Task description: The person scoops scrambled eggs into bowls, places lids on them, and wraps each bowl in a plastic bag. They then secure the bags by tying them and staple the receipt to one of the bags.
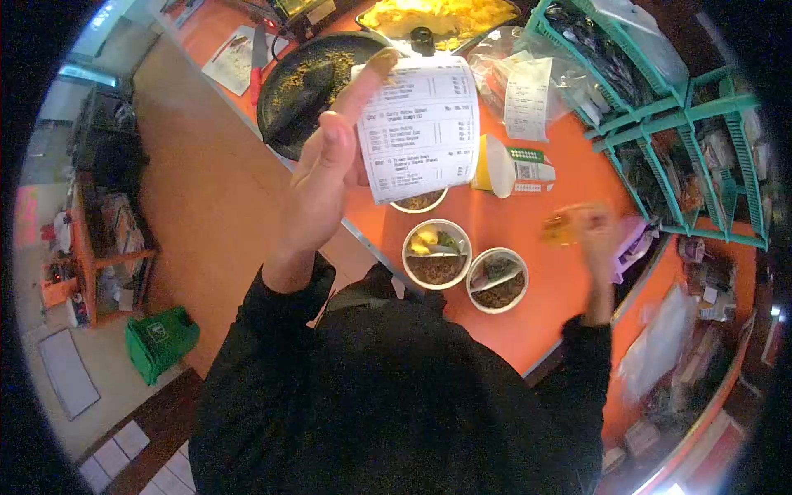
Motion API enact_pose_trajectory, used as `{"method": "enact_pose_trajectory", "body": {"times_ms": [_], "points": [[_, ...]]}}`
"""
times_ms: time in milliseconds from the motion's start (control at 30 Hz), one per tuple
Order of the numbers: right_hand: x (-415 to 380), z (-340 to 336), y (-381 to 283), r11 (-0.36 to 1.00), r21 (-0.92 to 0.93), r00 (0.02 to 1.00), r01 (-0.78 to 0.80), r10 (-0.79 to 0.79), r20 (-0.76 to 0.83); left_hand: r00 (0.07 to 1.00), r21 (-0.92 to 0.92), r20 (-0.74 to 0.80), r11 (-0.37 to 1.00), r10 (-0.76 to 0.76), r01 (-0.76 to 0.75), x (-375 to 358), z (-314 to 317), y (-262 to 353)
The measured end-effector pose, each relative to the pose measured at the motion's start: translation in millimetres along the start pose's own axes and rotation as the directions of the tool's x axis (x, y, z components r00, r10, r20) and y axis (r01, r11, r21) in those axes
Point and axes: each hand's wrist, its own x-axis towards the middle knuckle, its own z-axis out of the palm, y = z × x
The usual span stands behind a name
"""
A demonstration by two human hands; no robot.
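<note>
My left hand (318,177) is raised over the orange counter, its fingers closed on a long printed receipt (421,132) that faces me. Off to the right, my right hand (598,231) is smeared by motion and holds a small amber-coloured thing (559,230) whose kind I cannot make out. Between my hands stand a round white bowl (406,262) with dark minced food, something yellow and a leaf, and a second white bowl (470,290) with dark food. A third bowl (437,203) is partly hidden behind the receipt.
A black pan (285,124) with browned bits sits at the far left, beside a red-handled knife (256,84). Behind is a tray of yellow food (445,18). A printed carton (528,172), another receipt (528,99) on a plastic bag and teal baskets (693,124) stand to the right.
</note>
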Motion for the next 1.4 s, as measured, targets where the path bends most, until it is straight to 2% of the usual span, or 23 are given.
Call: {"method": "enact_pose_trajectory", "body": {"times_ms": [33,67,100,200,267,367,400,433,500,533,633,667,767,800,900,933,1033,1100,1167,1233,1300,1400], "points": [[-8.3,39.5,10.0,0.998,0.047,0.981,-0.033,0.024,0.191,1.000,-0.006,0.019,1.000,0.013,-0.013,0.6,0.5,-1.1],[-18.4,68.7,13.3,0.996,-0.088,0.947,-0.025,0.052,0.317,1.000,-0.054,0.024,0.999,0.008,-0.006,-0.2,1.5,-1.9],[-22.7,92.3,37.4,0.962,-0.264,0.917,0.063,0.049,0.396,1.000,-0.100,0.029,0.995,0.002,0.001,-0.7,3.1,-2.6],[-28.7,137.7,57.1,0.878,-0.409,0.893,0.248,-0.045,0.447,0.998,-0.149,0.058,0.988,0.033,-0.024,-1.7,6.5,0.6],[-30.8,152.3,51.1,0.755,-0.543,0.887,0.369,-0.111,0.448,0.993,-0.107,0.088,0.992,0.076,-0.067,3.6,3.5,3.7],[-41.8,160.5,25.1,0.513,-0.652,0.830,0.558,-0.358,0.428,0.987,-0.168,0.147,0.985,0.070,-0.044,8.6,2.2,14.2],[-50.5,162.3,11.4,0.581,-0.704,0.910,0.408,-0.197,0.365,0.986,-0.167,0.139,0.983,0.094,-0.071,9.0,3.3,15.3],[-55.1,166.1,14.1,0.624,-0.710,0.934,0.326,-0.098,0.343,0.984,-0.158,0.144,0.984,0.107,-0.084,8.4,3.0,15.4],[-62.3,173.8,27.5,0.683,-0.716,0.948,0.145,0.111,0.297,0.979,-0.144,0.158,0.984,0.129,-0.107,6.3,3.5,15.0],[-61.7,177.0,28.6,0.667,-0.740,0.935,0.084,0.205,0.290,0.977,-0.196,0.173,0.977,0.122,-0.087,5.7,4.8,15.9],[-58.6,172.2,21.5,0.823,-0.550,0.949,0.142,0.045,0.312,0.967,-0.299,0.212,0.951,0.144,-0.076,6.6,9.1,19.6],[-58.6,173.9,19.3,0.817,-0.552,0.956,0.169,0.002,0.295,0.959,-0.303,0.225,0.948,0.171,-0.098,7.5,9.4,20.6],[-68.9,174.9,41.8,0.662,-0.695,0.920,0.280,0.022,0.392,0.943,-0.273,0.274,0.956,0.189,-0.112,7.5,12.8,28.4],[-71.2,173.9,49.7,0.689,-0.648,0.916,0.326,-0.060,0.398,0.939,-0.257,0.291,0.960,0.184,-0.109,6.4,14.1,30.8],[-65.2,164.1,33.0,0.733,-0.613,0.921,0.296,-0.047,0.388,0.956,-0.053,0.206,0.978,0.209,-0.203,8.7,27.6,29.1],[-63.2,157.0,25.4,0.739,-0.606,0.909,0.295,-0.021,0.416,0.951,-0.098,0.220,0.975,0.215,-0.198,9.7,29.2,24.7],[-51.0,117.9,-0.4,0.757,-0.584,0.934,0.294,-0.096,0.345,0.947,-0.103,0.241,0.976,0.212,-0.192,10.6,36.8,24.5],[-30.7,72.4,8.2,0.807,-0.563,0.976,0.178,-0.074,0.203,0.941,-0.049,0.232,0.969,0.247,-0.242,12.4,41.8,21.2],[-14.1,24.0,-0.4,0.839,-0.542,0.997,-0.044,0.005,-0.073,0.937,-0.025,0.226,0.963,0.267,-0.268,14.1,47.7,18.6],[3.5,-26.5,0.1,0.814,-0.577,0.967,-0.059,-0.097,-0.235,0.938,-0.035,0.221,0.963,0.269,-0.268,15.5,54.8,17.2],[13.7,-60.7,-18.0,0.797,-0.602,0.930,-0.048,-0.185,-0.319,0.939,-0.051,0.248,0.971,0.240,-0.234,19.0,58.8,18.1],[25.9,-99.4,-23.0,0.780,-0.619,0.904,-0.095,-0.194,-0.382,0.943,0.000,0.233,0.970,0.237,-0.244,26.4,66.2,14.5]]}}
